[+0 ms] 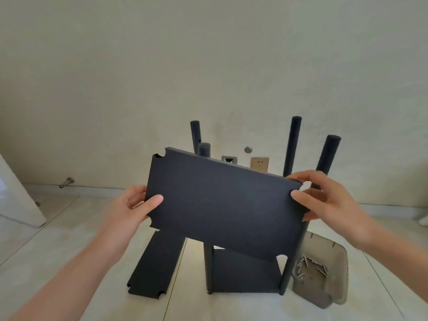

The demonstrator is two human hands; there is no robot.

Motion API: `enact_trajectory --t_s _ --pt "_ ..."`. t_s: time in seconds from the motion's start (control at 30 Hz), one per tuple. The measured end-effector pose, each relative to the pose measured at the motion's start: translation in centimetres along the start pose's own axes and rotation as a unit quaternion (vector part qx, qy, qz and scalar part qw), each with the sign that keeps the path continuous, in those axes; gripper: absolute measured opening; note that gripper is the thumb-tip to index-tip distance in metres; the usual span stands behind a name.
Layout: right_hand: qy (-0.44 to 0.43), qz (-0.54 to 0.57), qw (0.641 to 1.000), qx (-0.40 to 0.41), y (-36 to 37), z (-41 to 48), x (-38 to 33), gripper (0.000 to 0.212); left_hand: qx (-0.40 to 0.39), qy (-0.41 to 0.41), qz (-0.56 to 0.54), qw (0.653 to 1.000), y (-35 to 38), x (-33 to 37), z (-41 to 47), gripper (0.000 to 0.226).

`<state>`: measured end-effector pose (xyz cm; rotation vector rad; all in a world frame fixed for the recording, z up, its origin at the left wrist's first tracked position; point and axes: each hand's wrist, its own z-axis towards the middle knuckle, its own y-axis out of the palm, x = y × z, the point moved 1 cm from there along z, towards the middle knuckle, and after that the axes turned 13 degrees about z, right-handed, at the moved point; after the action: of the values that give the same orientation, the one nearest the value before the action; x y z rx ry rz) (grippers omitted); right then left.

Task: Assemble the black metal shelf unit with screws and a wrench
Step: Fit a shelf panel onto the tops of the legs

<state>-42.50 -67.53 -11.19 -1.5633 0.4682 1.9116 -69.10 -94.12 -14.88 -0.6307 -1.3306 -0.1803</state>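
I hold a black metal shelf panel (222, 205) tilted in the air, its flat face toward me and its corners notched. My left hand (136, 205) grips its left edge, thumb on the face. My right hand (324, 195) grips its right edge. Behind and below it stands the partly built shelf frame: a bottom shelf (245, 272) on the floor with several upright black poles (293, 144) rising from its corners. Another black panel (154, 265) lies flat on the floor at the left. A grey plastic tray (324, 290) at the right holds several screws (312, 266).
Pale floor tiles run up to a cream wall with a socket plate (259, 164) and a metal fitting (229, 160) low down. A white door (16, 200) and a floor door stop (67, 182) are at the far left.
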Motion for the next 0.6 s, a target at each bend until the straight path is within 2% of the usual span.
enact_trajectory --t_s 0.1,0.17,0.23,0.3,0.37,0.47,0.6 --pt "-0.022 0.016 0.999 0.031 -1.6 0.2 -0.1 0.027 -0.014 0.002 -0.021 1.000 1.5 2.1 0.0 0.029" --pt "-0.035 0.031 0.996 0.080 -2.2 0.6 -0.1 0.024 -0.007 0.005 -0.047 0.999 2.2 3.5 0.2 0.029" --pt "-0.039 0.074 0.987 0.139 -2.7 1.0 0.0 0.023 0.002 0.006 -0.090 0.996 2.5 4.7 0.4 0.027" --pt "-0.021 0.147 0.977 0.156 -3.0 1.3 0.1 0.023 0.006 -0.003 -0.131 0.991 2.5 5.5 0.8 0.025" --pt "-0.012 0.183 0.975 0.129 -3.0 1.4 0.1 0.023 0.002 -0.017 -0.161 0.987 2.3 5.8 1.1 0.028" --pt "-0.027 0.150 0.984 0.091 -2.9 1.2 0.0 0.036 -0.004 -0.043 -0.187 0.981 2.1 6.0 1.3 0.036" --pt "-0.031 0.137 0.988 -0.058 -1.9 0.7 -0.4 0.076 -0.023 -0.084 -0.223 0.971 2.4 6.4 0.8 0.027"
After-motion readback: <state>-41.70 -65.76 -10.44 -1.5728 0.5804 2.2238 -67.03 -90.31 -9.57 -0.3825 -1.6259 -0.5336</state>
